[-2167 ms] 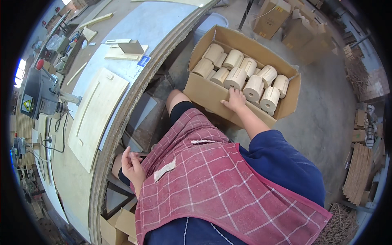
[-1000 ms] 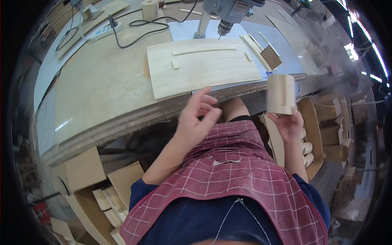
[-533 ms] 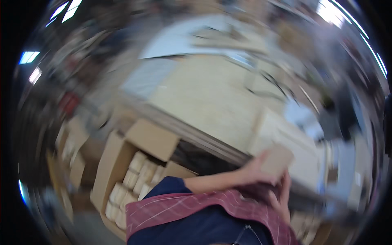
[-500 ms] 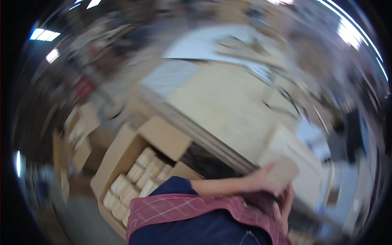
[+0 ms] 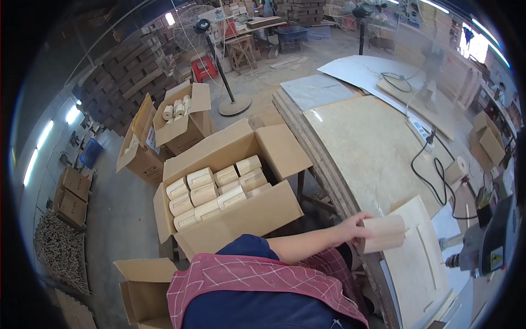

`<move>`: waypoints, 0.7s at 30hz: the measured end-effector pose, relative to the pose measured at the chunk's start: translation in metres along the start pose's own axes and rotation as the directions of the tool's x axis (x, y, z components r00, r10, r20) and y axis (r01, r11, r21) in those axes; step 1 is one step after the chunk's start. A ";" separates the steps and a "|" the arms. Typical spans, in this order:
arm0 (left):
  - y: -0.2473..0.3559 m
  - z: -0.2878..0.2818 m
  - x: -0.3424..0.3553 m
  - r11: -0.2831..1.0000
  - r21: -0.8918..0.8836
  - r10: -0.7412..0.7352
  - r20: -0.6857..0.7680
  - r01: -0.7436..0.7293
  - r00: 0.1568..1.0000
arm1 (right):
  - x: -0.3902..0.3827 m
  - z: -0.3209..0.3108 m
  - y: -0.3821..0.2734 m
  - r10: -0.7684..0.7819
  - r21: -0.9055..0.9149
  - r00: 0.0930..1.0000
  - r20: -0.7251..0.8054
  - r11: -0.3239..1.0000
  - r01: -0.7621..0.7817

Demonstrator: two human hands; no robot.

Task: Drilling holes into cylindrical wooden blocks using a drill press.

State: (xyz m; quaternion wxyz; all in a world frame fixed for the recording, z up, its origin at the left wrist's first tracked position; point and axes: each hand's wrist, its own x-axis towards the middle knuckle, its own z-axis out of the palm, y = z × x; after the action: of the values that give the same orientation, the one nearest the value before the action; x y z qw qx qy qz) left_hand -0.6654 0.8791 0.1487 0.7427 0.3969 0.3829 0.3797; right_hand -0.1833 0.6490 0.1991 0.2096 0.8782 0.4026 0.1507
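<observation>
Over the near edge of a long, pale-topped worktable (image 5: 350,159), a smooth, pale wooden cylinder (image 5: 384,233) lies on its side in the air, long axis running roughly left to right across the view. The bare left hand (image 5: 352,229) has it by the left end, fingers curled in; the far end points right, toward a grey-and-black drill press (image 5: 482,249). As for the right hand, it's out of view, so no telling what it's doing! Below the cylinder, a flat, pale wooden board (image 5: 410,274) with a long raised strip; whether they touch, I can't tell. Up the table, a black cable (image 5: 442,181) loops loosely. Swing left, and a big open brown cardboard box (image 5: 246,222) shows off rows of pale wooden cylinders (image 5: 204,194). Behind it, another open brown carton (image 5: 192,137), then a black pole stand (image 5: 221,71) on a round base and a red stool (image 5: 204,69).
</observation>
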 end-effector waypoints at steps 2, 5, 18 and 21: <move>-0.006 0.001 0.000 1.000 0.023 0.003 -0.080 -0.001 0.997 | 0.018 0.038 -0.007 0.160 0.442 0.987 0.027 0.884 -0.155; 0.001 0.005 -0.005 0.995 0.087 -0.028 -0.125 0.039 0.992 | 0.016 0.060 -0.018 0.342 0.819 0.933 0.108 0.501 -0.279; 0.019 0.028 0.001 0.967 0.250 0.008 -0.219 0.048 0.976 | 0.006 0.095 -0.038 0.624 0.984 0.775 0.096 0.055 -0.167; 0.017 0.020 0.006 0.936 0.352 0.066 -0.139 -0.013 0.988 | 0.010 0.126 -0.033 0.642 1.000 0.767 0.006 0.013 -0.018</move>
State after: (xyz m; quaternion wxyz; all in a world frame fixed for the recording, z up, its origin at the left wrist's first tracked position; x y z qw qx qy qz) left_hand -0.6500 0.8852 0.1702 0.6220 0.5009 0.4903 0.3489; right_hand -0.1435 0.6444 0.0746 -0.5698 0.7906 0.2028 0.0959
